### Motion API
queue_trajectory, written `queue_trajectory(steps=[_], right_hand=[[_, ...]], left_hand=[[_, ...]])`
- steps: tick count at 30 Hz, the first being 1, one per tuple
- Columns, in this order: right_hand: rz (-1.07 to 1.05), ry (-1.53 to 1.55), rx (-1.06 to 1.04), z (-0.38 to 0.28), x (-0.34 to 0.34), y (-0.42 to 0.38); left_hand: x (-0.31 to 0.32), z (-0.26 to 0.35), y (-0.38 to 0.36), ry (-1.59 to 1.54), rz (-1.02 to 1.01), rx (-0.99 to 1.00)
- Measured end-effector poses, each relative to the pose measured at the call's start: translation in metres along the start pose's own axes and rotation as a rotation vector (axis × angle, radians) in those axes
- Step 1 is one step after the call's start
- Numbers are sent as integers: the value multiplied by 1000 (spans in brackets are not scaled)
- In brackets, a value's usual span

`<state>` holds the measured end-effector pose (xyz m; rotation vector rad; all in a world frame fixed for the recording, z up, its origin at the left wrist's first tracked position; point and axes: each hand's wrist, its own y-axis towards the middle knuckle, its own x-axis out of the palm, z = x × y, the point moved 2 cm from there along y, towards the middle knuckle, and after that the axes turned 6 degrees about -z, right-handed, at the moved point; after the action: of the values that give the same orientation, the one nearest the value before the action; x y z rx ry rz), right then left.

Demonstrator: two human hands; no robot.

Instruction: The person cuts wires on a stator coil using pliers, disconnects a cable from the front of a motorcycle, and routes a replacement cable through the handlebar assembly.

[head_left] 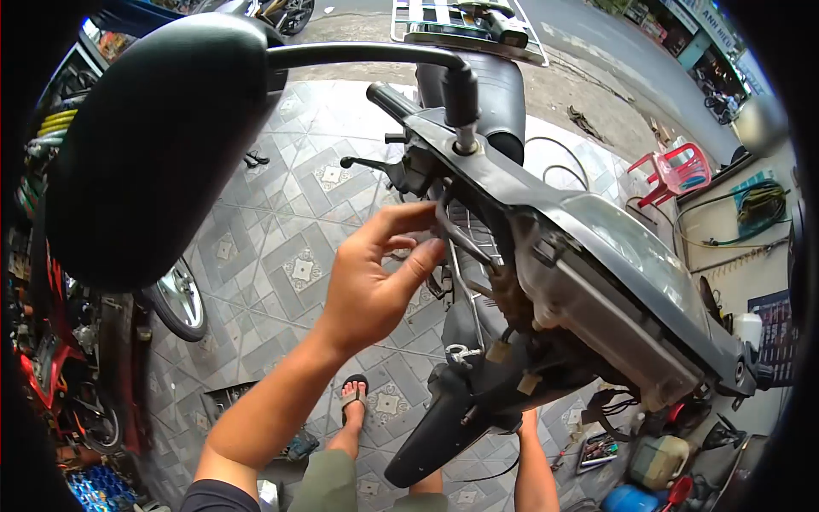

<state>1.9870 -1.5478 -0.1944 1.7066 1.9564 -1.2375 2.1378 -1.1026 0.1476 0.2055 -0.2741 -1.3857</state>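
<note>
Left forearm (286, 397) rises toward the motorbike's front. Left hand (375, 277) is half-curled, thumb and index slightly apart at the dark cable (465, 239) beside the handlebar cover (508, 177); grip unconfirmed. Right hand is hidden below the headlight (631, 239); finger state undeterminable.

Mirror back (162, 154) is smooth black plastic, mostly matt with a soft sheen up top. Its stem (367, 55) looks like glossy black metal. Headlight lens (627, 235) is clear and shiny, while the housing (627, 328) behind it is duller, cloudy plastic. Seat's (499, 85) smooth black vinyl-looking stuff, chair's (678, 171) glossy red plastic, shorts (328, 485) are matt cloth.
</note>
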Motion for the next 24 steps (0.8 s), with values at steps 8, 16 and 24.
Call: queue_trajectory(steps=[8, 16, 24], right_hand=[[-25, 85, 65, -33, 3, -7], [-33, 82, 110, -42, 5, -13], [-1, -14, 113, -8, 11, -11]], left_hand=[[5, 8, 3, -113, -174, -88], [25, 14, 19, -131, -156, 157], [35, 3, 13, -266, -106, 14]])
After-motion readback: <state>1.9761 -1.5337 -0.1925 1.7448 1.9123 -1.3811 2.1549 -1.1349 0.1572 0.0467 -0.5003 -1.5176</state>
